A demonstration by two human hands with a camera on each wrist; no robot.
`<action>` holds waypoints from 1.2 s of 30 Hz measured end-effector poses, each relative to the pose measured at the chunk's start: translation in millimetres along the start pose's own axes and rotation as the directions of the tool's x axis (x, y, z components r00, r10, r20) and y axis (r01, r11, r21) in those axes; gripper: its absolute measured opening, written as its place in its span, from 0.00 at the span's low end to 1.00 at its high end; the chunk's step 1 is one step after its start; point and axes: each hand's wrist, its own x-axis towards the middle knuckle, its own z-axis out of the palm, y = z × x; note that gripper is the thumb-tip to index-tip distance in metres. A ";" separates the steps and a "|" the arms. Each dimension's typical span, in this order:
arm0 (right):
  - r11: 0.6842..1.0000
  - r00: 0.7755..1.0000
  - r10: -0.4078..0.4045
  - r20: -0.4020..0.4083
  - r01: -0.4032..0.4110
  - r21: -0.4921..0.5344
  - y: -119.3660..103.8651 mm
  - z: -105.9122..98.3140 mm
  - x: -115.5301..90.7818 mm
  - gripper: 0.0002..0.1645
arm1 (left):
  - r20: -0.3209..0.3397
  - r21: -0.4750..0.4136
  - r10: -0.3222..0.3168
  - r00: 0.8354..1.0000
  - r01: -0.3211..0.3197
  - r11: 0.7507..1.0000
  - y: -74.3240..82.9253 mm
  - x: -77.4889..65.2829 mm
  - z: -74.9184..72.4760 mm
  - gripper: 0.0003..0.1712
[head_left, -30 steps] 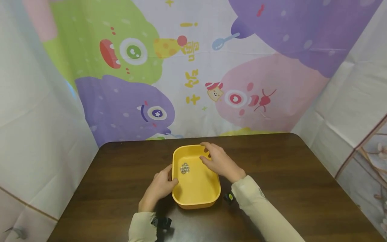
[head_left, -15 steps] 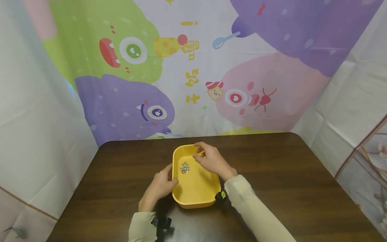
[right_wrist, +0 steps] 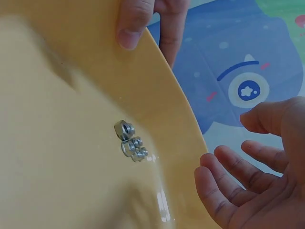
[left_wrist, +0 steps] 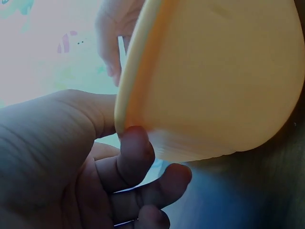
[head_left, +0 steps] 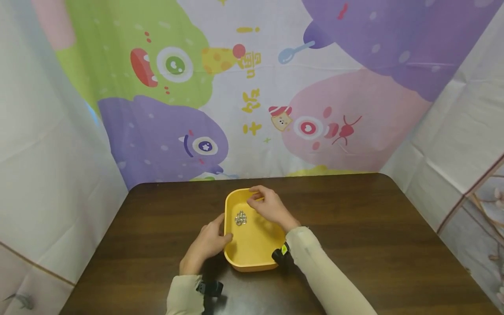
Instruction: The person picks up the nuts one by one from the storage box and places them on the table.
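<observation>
A yellow plastic tray [head_left: 253, 249] stands on the table, with several silvery hex nuts [head_left: 240, 218] clustered on its floor near the left wall. My left hand [head_left: 206, 240] grips the left rim, the thumb inside and the fingers against the outer wall, as the left wrist view also shows. Above the far right part of the tray hovers my right hand [head_left: 271, 205], its fingers loosely bent. Nothing lies between the right thumb and fingers [right_wrist: 221, 176] in the right wrist view, and they are apart from the nuts [right_wrist: 131, 140].
The dark wooden table [head_left: 374, 236] extends around the tray on all sides. Behind its far edge hangs a cloth [head_left: 252, 153] printed with cartoon monsters, and pale sheets [head_left: 55, 153] flank both sides. Each wrist carries a small black camera [head_left: 210, 288].
My right hand has moved left across the far part of the tray, and its thumb and fingers have drawn closer together. The left hand, tray and nuts have stayed in place.
</observation>
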 end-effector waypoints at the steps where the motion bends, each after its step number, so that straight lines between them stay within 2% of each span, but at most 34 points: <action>1: 1.000 1.000 -0.003 0.001 0.003 0.001 -0.2 1.5 1.0 0.25 | 0.003 0.002 0.001 1.000 -0.001 1.000 0.1 -0.4 -0.5 0.43; 10: 0.999 1.000 0.011 0.026 -0.010 -0.034 0.0 9.3 9.6 0.23 | 0.018 0.063 0.034 0.999 -0.035 0.997 0.0 -3.4 -5.0 0.44; 19: 0.999 0.998 -0.011 0.059 0.014 -0.053 4.6 11.2 18.4 0.21 | 0.029 0.073 0.034 0.999 -0.036 0.997 0.5 -2.4 -5.3 0.44; 31: 0.994 0.988 -0.056 0.142 0.068 -0.088 15.2 19.6 24.0 0.14 | 0.027 0.084 0.066 0.997 -0.068 0.994 1.5 -0.1 -7.3 0.44; 36: 0.992 0.980 -0.023 0.199 0.048 -0.120 17.5 20.5 22.5 0.13 | 0.031 0.078 0.074 0.997 -0.076 0.994 1.8 0.8 -6.3 0.44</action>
